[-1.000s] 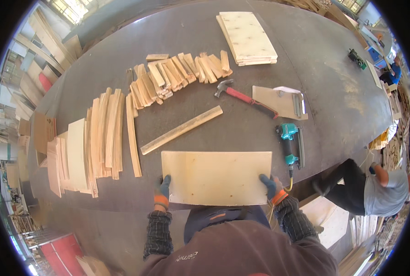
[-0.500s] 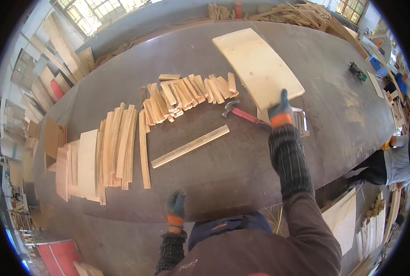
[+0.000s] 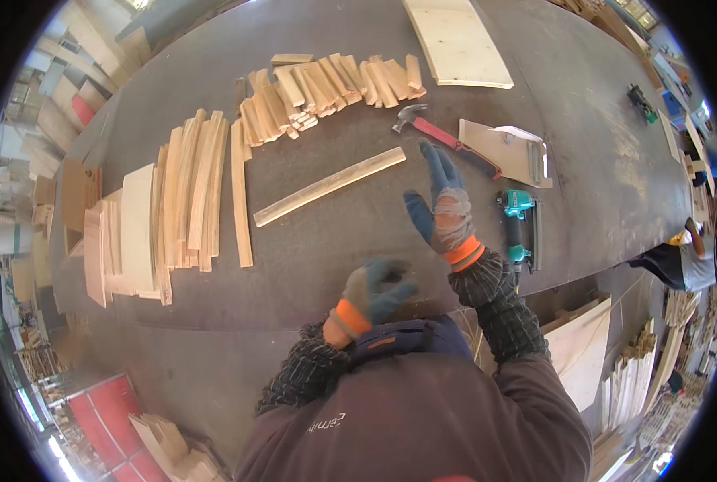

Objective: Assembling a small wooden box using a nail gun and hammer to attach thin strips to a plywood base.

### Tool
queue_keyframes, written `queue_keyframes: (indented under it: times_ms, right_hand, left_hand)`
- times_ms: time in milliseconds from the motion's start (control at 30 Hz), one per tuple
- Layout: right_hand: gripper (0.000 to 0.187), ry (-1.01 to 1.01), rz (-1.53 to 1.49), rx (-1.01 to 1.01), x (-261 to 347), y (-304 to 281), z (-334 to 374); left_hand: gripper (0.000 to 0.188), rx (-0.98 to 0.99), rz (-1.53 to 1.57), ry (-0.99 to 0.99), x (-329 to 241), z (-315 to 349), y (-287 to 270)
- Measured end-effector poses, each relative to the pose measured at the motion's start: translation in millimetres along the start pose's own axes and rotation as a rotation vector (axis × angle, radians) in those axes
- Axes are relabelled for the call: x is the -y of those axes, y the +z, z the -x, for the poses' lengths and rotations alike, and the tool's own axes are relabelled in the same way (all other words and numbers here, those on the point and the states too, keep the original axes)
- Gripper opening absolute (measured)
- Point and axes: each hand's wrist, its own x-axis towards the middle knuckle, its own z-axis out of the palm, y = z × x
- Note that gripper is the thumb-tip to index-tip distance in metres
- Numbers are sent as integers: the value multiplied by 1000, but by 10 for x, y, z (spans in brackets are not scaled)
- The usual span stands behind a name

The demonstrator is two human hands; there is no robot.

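My right hand [image 3: 447, 205], in a blue and grey work glove with an orange cuff, is raised over the table with its fingers stretched and nothing in it. Near the table's front edge, my gloved left hand [image 3: 378, 289] is a little blurred; its fingers curve apart around a bare gap. A single wooden strip [image 3: 330, 186] lies slantwise just beyond my hands. Past the right hand rests a claw hammer [image 3: 439, 134] with a red handle. To its right a teal nail gun [image 3: 519, 229] lies by the edge. A wide pale board [image 3: 459, 44] lies flat farther off.
Short wooden pieces [image 3: 318, 88] lie in a row at the middle back. Long strips [image 3: 190, 189] and panels [image 3: 137, 229] are stacked at left beside a cardboard box [image 3: 79, 197]. A small plywood piece [image 3: 495, 149] sits behind the nail gun. Another person [image 3: 692, 261] is at far right.
The wide board has left my right hand and now lies on the table, farther away. My right hand has drawn back toward me; the left has risen to the right. The nail gun has come into sight.
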Motion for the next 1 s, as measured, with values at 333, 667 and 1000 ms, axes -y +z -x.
queue_keyframes:
  times_ms: [333,667,1000]
  right_hand:
    - [89,106,11,-4,42,9,178]
    - [90,136,41,-28,103,-20,257]
    - [74,-109,134,-62,377,-33,312]
  left_hand:
    - [31,242,-311,404,-183,-101,551]
    - [23,-273,-348,523,-574,-200,113]
    - [20,0,-175,279,-655,-565,-136]
